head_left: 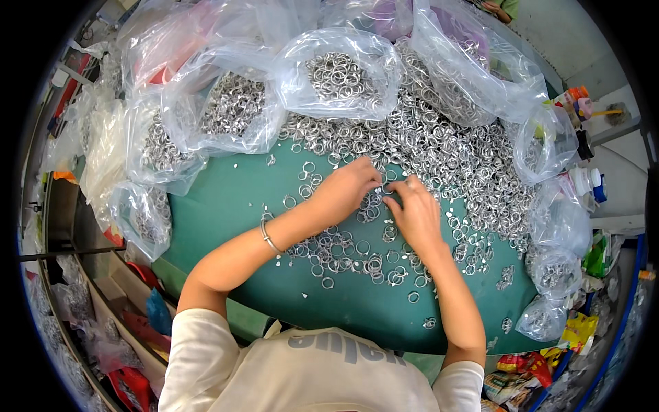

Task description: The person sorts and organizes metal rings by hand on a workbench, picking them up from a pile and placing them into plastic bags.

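Note:
Many silvery metal rings are heaped and scattered on the green table point(226, 199). Over its middle, my two hands almost meet at the fingertips. My left hand point(351, 182) has its fingers curled into a pinch; what lies in them is too small to make out. Thumb and forefinger of my right hand point(417, 211) close on a ring point(389, 187) beside the left fingertips. Beneath and near my wrists lie loose rings point(336, 248), some clustered together. The big ring heap point(473, 158) spreads from beyond my hands to the right.
Open clear plastic bags of rings line the far edge, among them a far middle bag point(340, 79) and a far left bag point(237, 103). Smaller bags point(552, 275) stand along the right edge. White bottles point(583, 180) are at the right, a wooden drawer point(113, 295) at the left.

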`<state>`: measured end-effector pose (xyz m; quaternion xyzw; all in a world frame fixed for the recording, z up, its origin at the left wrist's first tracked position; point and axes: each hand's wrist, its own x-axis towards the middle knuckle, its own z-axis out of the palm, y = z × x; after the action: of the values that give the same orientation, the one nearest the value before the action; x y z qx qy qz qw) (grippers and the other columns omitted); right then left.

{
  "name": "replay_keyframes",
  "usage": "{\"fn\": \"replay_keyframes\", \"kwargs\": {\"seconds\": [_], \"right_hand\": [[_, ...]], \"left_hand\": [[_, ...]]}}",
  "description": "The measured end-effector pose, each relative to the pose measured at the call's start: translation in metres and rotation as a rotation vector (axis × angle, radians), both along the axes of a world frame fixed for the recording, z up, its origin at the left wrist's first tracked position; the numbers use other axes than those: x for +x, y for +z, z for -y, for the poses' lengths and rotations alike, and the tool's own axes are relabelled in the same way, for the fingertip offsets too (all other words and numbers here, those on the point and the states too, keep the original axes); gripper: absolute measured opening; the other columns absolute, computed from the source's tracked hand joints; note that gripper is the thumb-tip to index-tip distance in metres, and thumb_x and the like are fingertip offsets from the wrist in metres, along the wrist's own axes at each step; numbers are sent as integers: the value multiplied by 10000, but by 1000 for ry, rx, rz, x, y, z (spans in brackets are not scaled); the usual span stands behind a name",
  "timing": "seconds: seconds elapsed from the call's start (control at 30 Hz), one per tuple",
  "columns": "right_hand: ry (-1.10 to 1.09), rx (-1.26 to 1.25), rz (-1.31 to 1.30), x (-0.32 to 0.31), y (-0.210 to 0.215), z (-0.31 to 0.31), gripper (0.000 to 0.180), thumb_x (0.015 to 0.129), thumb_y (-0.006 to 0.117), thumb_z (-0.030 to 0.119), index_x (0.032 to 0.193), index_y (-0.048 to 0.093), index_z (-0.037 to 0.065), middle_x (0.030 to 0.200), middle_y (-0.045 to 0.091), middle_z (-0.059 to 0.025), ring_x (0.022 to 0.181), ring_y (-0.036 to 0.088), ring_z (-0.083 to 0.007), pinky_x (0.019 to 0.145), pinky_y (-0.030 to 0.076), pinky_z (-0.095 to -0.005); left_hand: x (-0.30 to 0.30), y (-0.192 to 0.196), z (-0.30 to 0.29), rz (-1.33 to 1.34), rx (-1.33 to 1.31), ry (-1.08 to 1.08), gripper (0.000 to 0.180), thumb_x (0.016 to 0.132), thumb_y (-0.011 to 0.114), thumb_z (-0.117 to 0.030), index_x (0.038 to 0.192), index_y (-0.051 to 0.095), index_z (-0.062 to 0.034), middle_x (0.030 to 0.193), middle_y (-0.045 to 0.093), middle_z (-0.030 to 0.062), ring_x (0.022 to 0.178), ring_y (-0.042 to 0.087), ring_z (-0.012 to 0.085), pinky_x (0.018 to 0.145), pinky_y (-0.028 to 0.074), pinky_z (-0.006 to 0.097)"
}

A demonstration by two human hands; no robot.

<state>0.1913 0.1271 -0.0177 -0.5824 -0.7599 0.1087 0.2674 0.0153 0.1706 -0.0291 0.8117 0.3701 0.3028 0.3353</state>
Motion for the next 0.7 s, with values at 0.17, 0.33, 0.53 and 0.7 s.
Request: {"fn": "replay_keyframes", "kwargs": {"seconds": [0.17,0.33,0.53,0.7], "right_hand": [[-10,-201,-122,4,8,-3,87,774,670,87,810,619,27,782,547,-114,664,568,-277,571,444,-380],[46,-217,-134,9,12,0,83,782,662,88,824,609,39,820,546,-111,687,577,-286,595,453,-390],[66,-254,-257,13,16,-2,103,773,659,67,854,606,30,802,523,-120,714,568,-289,608,448,-377],[92,-220,-203,14,14,-1,79,778,643,47,845,610,23,817,524,-114,727,556,-290,639,447,-387]], "left_hand": [[-16,24,-3,1099,-1257,26,207,872,511,-223,842,547,-21,861,530,77,723,489,165,543,369,246],[-33,18,-11,692,-979,15,226,891,511,-217,767,524,-29,700,540,64,569,466,153,490,377,280],[-7,20,5,-375,-27,194,107,844,601,-159,858,575,-57,664,616,119,609,615,287,519,467,393],[-8,3,3,-480,201,110,102,810,593,-146,858,572,-59,700,635,122,635,623,333,540,487,421]]}}
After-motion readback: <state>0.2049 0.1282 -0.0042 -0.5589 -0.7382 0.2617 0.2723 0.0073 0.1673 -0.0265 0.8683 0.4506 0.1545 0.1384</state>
